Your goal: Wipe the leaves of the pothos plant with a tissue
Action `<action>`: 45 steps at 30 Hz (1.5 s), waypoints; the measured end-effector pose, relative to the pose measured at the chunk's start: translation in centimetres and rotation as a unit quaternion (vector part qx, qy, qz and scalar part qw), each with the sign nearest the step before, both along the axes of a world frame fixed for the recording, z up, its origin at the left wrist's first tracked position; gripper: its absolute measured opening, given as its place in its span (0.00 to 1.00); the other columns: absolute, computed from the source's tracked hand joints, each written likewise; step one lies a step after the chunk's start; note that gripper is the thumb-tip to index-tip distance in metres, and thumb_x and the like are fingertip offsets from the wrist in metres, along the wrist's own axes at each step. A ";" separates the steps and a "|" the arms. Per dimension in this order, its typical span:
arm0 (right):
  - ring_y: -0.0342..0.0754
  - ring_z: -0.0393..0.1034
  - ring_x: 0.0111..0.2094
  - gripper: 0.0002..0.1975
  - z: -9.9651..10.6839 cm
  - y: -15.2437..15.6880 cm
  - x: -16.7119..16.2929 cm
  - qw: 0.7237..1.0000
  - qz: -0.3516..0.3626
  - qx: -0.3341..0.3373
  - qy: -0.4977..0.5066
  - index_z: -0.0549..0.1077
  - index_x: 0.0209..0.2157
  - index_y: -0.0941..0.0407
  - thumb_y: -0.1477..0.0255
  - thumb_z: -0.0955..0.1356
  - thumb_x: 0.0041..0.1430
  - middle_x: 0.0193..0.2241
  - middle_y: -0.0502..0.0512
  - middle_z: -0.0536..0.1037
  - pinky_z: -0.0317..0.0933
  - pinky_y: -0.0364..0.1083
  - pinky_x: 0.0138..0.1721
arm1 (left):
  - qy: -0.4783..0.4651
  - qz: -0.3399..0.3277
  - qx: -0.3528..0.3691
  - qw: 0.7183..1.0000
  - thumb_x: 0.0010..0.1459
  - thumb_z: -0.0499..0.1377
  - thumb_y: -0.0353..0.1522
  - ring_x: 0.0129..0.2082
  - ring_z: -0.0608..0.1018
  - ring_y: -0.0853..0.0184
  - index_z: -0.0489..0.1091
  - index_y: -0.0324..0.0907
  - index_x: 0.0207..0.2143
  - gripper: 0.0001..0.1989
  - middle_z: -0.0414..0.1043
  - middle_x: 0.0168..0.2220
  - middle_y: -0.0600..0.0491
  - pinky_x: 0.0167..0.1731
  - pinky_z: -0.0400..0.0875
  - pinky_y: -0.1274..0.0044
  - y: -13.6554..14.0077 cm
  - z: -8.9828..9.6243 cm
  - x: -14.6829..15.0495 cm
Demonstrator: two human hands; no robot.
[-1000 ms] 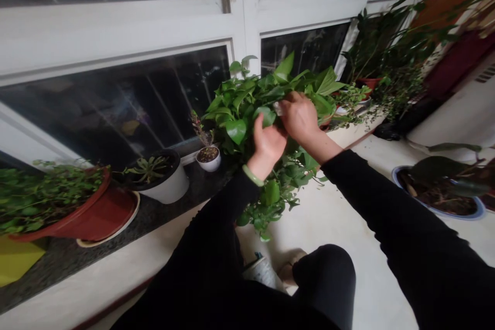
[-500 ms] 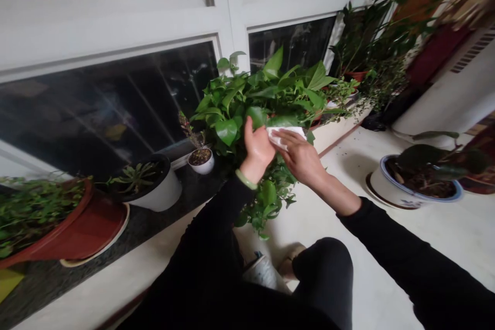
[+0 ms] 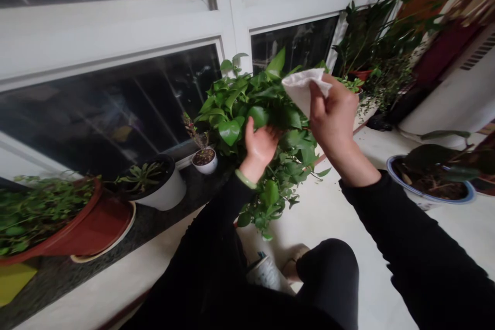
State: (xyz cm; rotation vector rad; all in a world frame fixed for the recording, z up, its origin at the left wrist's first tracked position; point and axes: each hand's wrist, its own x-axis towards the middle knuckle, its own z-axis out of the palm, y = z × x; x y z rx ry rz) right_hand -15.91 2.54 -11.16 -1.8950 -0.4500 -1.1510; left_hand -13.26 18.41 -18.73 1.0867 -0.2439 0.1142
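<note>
A bushy pothos plant with glossy green leaves stands in front of the window, its vines trailing down over the ledge. My left hand, with a pale green bangle at the wrist, is palm up among its leaves. The thumb sticks up and the fingers reach out, partly shaded under the foliage, with nothing seen in the palm. My right hand is raised to the right of the plant, pinching a folded white cloth between thumb and fingers. The cloth hangs in front of the upper leaves, apart from my left hand.
On the dark ledge to the left are a small white pot, a white planter and a reddish-brown planter. A blue-rimmed pot stands on the floor at right. A patterned cylindrical container is by my legs.
My right hand has lifted the white cloth up and right, away from the leaf beside my left hand. My left hand has stayed nearly in place.
</note>
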 end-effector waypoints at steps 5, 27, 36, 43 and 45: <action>0.63 0.70 0.62 0.19 -2.7 3.1 2.4 0.973 0.013 -0.229 0.026 0.80 0.55 0.58 0.78 0.64 0.69 0.58 0.66 0.82 0.66 0.62 0.64 | -0.027 -0.016 0.028 0.999 0.73 0.33 0.59 0.56 0.84 0.56 0.76 0.44 0.39 0.40 0.84 0.42 0.45 0.60 0.76 0.54 0.2 0.2 -0.1; 0.58 0.76 0.41 0.10 -4.9 2.9 5.9 0.976 -0.032 -0.172 0.132 0.79 0.45 0.58 0.74 0.70 0.62 0.48 0.67 0.81 0.67 0.53 0.43 | 0.049 0.033 0.093 0.994 0.75 0.48 0.43 0.61 0.80 0.58 0.75 0.46 0.50 0.19 0.80 0.53 0.48 0.58 0.76 0.61 0.1 -1.4 0.3; 0.55 0.75 0.37 0.10 -8.6 3.9 1.3 0.980 0.080 -0.136 0.122 0.82 0.42 0.56 0.70 0.69 0.64 0.42 0.62 0.82 0.65 0.51 0.38 | -0.022 0.040 0.174 0.984 0.77 0.38 0.52 0.66 0.77 0.55 0.73 0.46 0.60 0.32 0.79 0.59 0.47 0.65 0.74 0.59 0.3 -1.3 -0.2; 0.57 0.77 0.42 0.07 -4.9 0.8 2.5 0.991 0.100 0.022 0.082 0.80 0.40 0.53 0.71 0.71 0.60 0.40 0.59 0.84 0.68 0.55 0.45 | 0.122 0.079 -0.061 0.987 0.74 0.52 0.29 0.70 0.74 0.63 0.76 0.40 0.48 0.13 0.80 0.57 0.49 0.68 0.71 0.71 -2.2 1.9 -2.2; 0.58 0.77 0.45 0.09 -3.2 0.1 3.1 0.995 0.062 0.027 0.073 0.80 0.40 0.52 0.74 0.70 0.58 0.43 0.60 0.85 0.67 0.56 0.49 | 0.128 0.086 -0.054 0.987 0.71 0.54 0.25 0.71 0.73 0.64 0.76 0.41 0.52 0.13 0.78 0.61 0.51 0.69 0.69 0.71 -2.6 2.0 -2.4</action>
